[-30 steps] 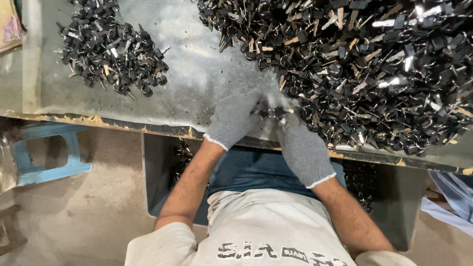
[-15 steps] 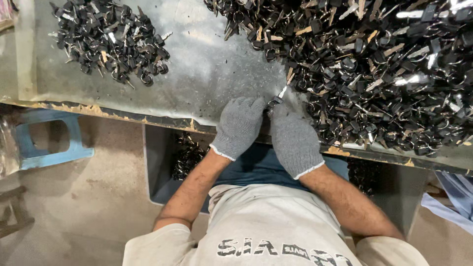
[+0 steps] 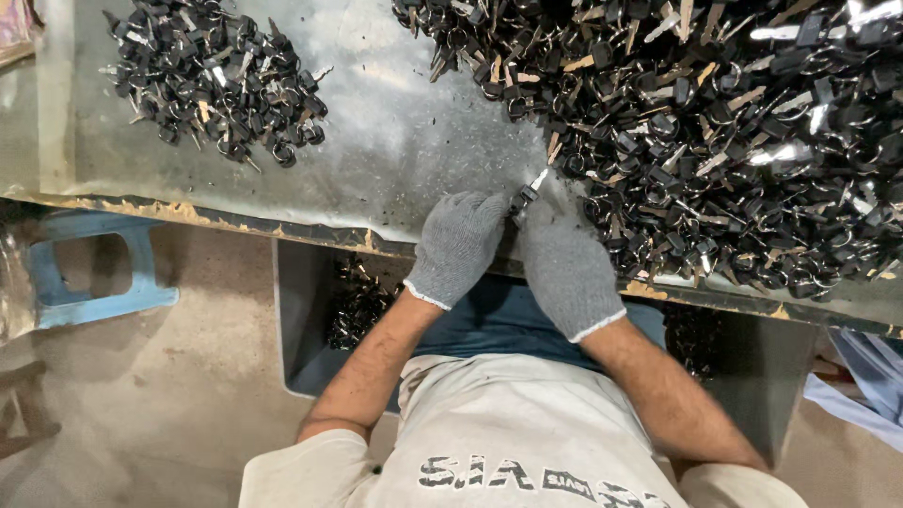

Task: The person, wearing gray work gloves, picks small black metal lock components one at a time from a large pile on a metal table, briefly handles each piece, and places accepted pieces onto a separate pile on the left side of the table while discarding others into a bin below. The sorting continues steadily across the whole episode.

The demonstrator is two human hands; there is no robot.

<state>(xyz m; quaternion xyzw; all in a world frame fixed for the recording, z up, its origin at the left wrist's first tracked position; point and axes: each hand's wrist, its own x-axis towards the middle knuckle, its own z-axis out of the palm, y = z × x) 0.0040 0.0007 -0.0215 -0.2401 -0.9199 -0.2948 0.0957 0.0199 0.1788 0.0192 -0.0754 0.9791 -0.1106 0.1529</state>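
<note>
Both my hands wear grey knit gloves and meet at the near edge of a worn metal table [image 3: 395,160]. My left hand [image 3: 458,246] and my right hand [image 3: 567,270] together pinch one key [image 3: 527,194] with a black head and a silver blade that points up and away. A big heap of black-headed keys on rings [image 3: 715,122] lies just beyond my right hand. A smaller pile of the same keys [image 3: 218,80] lies at the far left of the table.
Under the table's edge a grey bin [image 3: 306,320] holds more dark keys. A blue plastic stool [image 3: 89,273] stands on the concrete floor at left. Light blue cloth [image 3: 870,376] shows at the right edge.
My hands stay pressed together on the key at the table's edge. The view has shifted slightly, and the key's blade now sticks out above my fingers.
</note>
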